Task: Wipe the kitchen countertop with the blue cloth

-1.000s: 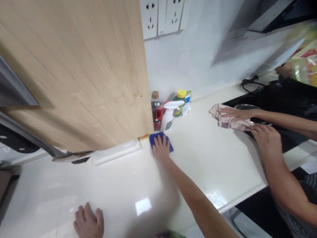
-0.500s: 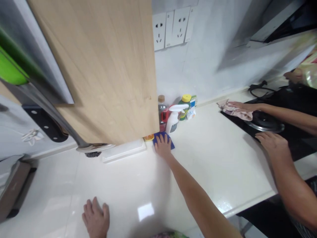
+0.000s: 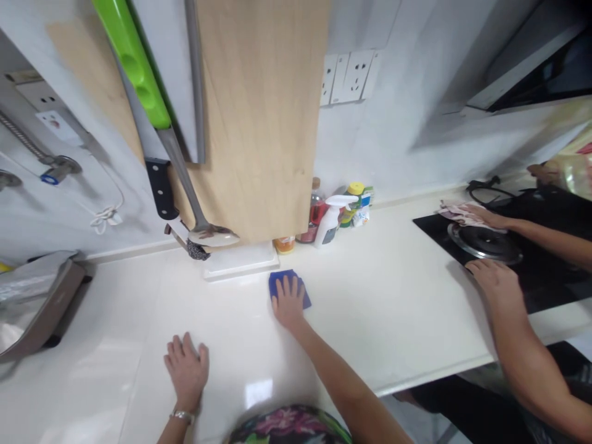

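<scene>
Presently we have the blue cloth (image 3: 274, 283) flat on the white worktop (image 3: 393, 277), a little in front of the white slab (image 3: 240, 262) and the orange jar (image 3: 284, 245). Our right hand (image 3: 289, 308) lies on it, fingers spread and nearly straight, covering it from above rather than gripping it. Should our pressure be uneven, we judge the cloth could bunch or slip out from under the palm; a long push away from us could knock the jar or the white spray bottle (image 3: 327, 227). The cloth looks roughly square, with no clear front; its right edge slants from the far side rightward and toward us, and any long axis seems to follow that slant, though our hand hides too much to be sure. Our left hand (image 3: 188, 368) rests on the worktop well to the left, fingers parted, with nothing visibly held. Farther out, the green-handled turner (image 3: 139, 80) hangs before the wooden board (image 3: 263, 123), while to our right a co-worker's hand touches a pink cloth (image 3: 456, 213) at the black cooktop (image 3: 546, 290)
</scene>
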`<move>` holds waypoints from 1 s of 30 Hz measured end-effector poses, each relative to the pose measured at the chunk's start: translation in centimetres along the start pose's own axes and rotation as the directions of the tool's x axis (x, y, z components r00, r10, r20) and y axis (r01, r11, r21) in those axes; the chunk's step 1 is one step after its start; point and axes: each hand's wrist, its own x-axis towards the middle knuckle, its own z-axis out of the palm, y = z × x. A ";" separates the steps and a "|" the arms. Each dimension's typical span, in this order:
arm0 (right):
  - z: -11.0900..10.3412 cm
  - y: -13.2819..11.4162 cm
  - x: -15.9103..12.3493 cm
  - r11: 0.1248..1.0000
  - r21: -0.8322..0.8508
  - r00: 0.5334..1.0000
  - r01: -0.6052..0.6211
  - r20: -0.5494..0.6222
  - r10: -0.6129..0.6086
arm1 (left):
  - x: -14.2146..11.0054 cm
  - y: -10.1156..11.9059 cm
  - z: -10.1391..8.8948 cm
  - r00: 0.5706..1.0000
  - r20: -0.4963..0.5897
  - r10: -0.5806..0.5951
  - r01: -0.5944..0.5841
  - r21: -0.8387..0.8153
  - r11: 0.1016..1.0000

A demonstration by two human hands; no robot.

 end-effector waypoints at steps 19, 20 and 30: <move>1.1 5.2 -1.2 0.998 -0.051 0.983 -0.022 -0.183 0.012 | -0.1 -0.6 0.4 1.000 -0.005 -0.006 0.006 -0.016 1.000; 1.0 5.3 -0.3 0.998 -0.055 0.985 -0.022 -0.173 0.013 | 0.0 -0.5 0.4 1.000 -0.001 -0.009 0.009 -0.012 1.000; -0.4 4.7 6.6 1.000 0.005 0.997 0.009 -0.073 -0.008 | 0.4 -0.3 0.2 0.997 0.068 -0.040 0.038 0.029 0.999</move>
